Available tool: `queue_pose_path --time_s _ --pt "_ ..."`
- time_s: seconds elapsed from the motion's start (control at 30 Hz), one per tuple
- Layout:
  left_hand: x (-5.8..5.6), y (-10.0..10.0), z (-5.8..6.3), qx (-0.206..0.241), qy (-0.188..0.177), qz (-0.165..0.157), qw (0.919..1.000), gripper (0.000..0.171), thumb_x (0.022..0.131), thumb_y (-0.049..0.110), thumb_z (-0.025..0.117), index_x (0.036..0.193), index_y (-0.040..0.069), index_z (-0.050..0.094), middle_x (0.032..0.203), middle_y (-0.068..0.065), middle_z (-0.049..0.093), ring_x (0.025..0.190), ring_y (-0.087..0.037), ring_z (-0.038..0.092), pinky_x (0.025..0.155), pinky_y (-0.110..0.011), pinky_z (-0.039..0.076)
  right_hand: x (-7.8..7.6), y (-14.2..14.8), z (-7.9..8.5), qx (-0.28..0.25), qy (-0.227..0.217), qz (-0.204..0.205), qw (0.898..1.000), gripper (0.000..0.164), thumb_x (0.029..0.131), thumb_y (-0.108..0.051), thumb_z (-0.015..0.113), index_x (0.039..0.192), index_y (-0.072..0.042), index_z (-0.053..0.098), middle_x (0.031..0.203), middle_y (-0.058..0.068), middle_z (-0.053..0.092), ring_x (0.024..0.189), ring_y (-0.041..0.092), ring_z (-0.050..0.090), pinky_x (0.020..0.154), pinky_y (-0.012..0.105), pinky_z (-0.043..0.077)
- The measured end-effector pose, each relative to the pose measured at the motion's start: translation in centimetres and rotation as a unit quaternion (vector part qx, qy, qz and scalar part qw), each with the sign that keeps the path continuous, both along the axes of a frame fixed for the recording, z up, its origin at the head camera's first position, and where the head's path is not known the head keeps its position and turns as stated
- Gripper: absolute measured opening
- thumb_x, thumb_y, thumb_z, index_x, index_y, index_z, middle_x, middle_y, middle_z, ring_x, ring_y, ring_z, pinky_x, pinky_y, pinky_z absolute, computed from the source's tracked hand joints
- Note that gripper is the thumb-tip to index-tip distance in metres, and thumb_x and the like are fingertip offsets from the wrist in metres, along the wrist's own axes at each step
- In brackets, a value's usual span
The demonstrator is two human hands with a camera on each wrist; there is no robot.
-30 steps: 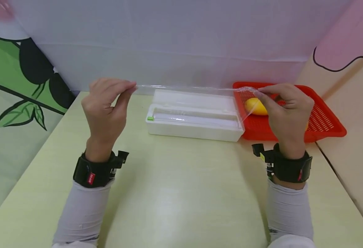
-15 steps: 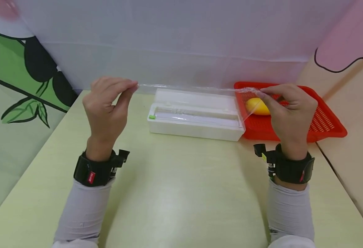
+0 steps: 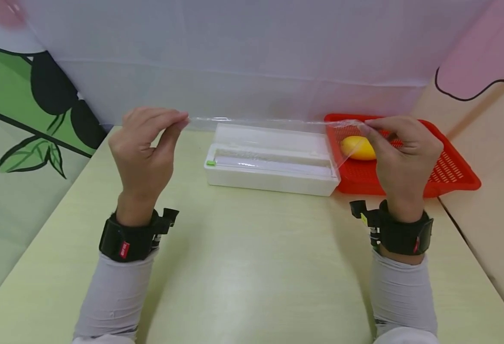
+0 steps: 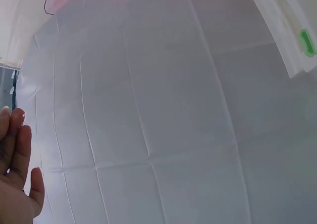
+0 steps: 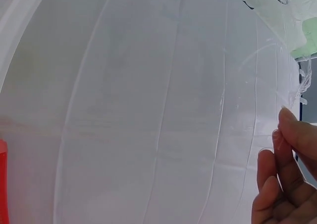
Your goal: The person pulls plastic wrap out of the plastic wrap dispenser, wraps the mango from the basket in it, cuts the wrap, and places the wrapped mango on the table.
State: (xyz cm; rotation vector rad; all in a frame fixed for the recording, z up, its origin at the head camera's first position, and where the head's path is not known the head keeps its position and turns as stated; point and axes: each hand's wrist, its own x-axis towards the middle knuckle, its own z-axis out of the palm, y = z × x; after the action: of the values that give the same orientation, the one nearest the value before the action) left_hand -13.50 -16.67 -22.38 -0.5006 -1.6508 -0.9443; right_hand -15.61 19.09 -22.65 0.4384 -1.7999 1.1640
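Pinching the clear film between thumb and finger, the left hand and right hand are up off the worktop, wide apart. The film stretches tight from one hand to the other. One edge slants down to the right end of a white box with its lid open. The right hand hides part of a red basket beside the box. A yellow fruit sits in the basket.
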Motion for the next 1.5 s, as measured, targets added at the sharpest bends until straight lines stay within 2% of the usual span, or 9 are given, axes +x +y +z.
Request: queue_pose_path --time_s 0.37,0.7,1.07,1.27,1.5 --pt "0.1 0.4 0.4 0.017 0.013 -0.005 0.9997 0.004 0.079 -0.003 0.08 0.083 -0.003 0.078 0.078 -0.015 0.073 0.073 -0.034 0.065 0.077 -0.023 0.039 0.2 -0.3 0.2 -0.044 0.014 0.0 0.999 0.01 0.083 -0.002 0.079 0.084 0.007 0.077 0.079 0.019 0.07 0.073 0.012 0.055 0.066 0.023 0.04" --pt "0.3 1.1 1.1 0.045 0.028 -0.004 0.9986 0.006 0.077 -0.006 0.081 0.08 -0.003 0.077 0.075 -0.015 0.072 0.071 -0.035 0.065 0.077 -0.024 0.045 1.2 -0.8 1.3 -0.073 0.031 0.003 0.997 0.011 0.08 0.001 0.081 0.081 0.01 0.076 0.076 0.017 0.069 0.071 0.011 0.055 0.066 0.023 0.04" --pt "0.5 1.1 1.9 0.058 0.036 -0.022 0.9975 0.004 0.079 -0.002 0.081 0.08 -0.002 0.078 0.075 -0.015 0.072 0.07 -0.036 0.064 0.075 -0.026 0.047 1.8 -1.1 2.4 -0.099 0.033 0.001 0.995 0.009 0.08 0.001 0.081 0.084 0.008 0.077 0.077 0.013 0.071 0.071 0.013 0.056 0.068 0.024 0.044" --pt "0.3 0.7 2.5 0.069 0.037 -0.018 0.9968 0.005 0.078 0.0 0.083 0.079 0.0 0.078 0.074 -0.014 0.072 0.069 -0.036 0.064 0.074 -0.026 0.045 1.4 -1.4 3.2 -0.102 0.033 0.007 0.994 0.009 0.08 0.0 0.082 0.084 0.007 0.077 0.079 0.015 0.072 0.073 0.015 0.058 0.069 0.024 0.045" --pt "0.3 0.7 2.4 0.064 0.033 -0.021 0.9972 0.005 0.077 -0.001 0.082 0.08 0.0 0.078 0.075 -0.014 0.073 0.072 -0.035 0.065 0.075 -0.027 0.044 1.5 -1.1 3.0 -0.099 0.03 0.002 0.995 0.009 0.08 0.0 0.081 0.084 0.008 0.077 0.08 0.014 0.072 0.073 0.014 0.058 0.07 0.024 0.046"
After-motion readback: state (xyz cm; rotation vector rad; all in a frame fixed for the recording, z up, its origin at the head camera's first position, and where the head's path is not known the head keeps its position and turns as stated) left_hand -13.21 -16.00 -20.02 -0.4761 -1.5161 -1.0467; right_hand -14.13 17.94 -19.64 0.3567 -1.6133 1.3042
